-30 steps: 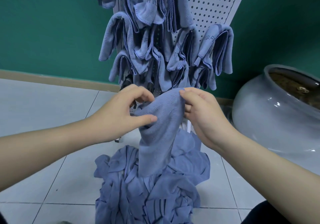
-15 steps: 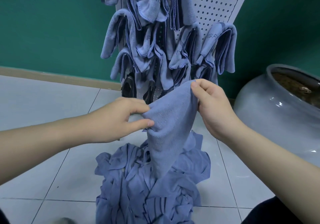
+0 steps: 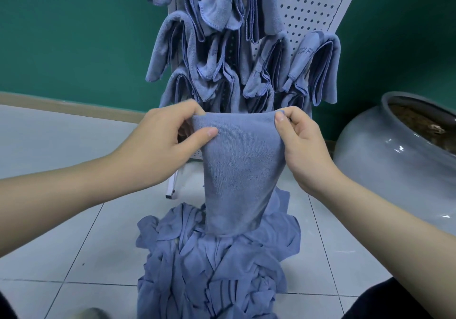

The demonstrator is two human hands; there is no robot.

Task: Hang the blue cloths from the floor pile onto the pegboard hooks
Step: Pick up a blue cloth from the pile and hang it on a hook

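Centre of frame: the cloth (image 3: 243,170) I am working is now stretched flat along its top edge, its lower end trailing onto the pile (image 3: 217,264) on the floor (image 3: 61,257) at bottom centre. My left hand (image 3: 160,143) pinches the upper left corner between thumb and fingers; my right hand (image 3: 303,146) pinches the upper right corner likewise. Half a second ago the cloth hung bunched, with the right hand higher than the left; both hands have since levelled and drawn apart. I judge it spread ready for hanging. Above, the pegboard (image 3: 311,5) already carries many hung cloths (image 3: 222,54). A grey pot (image 3: 394,160) sits at right.
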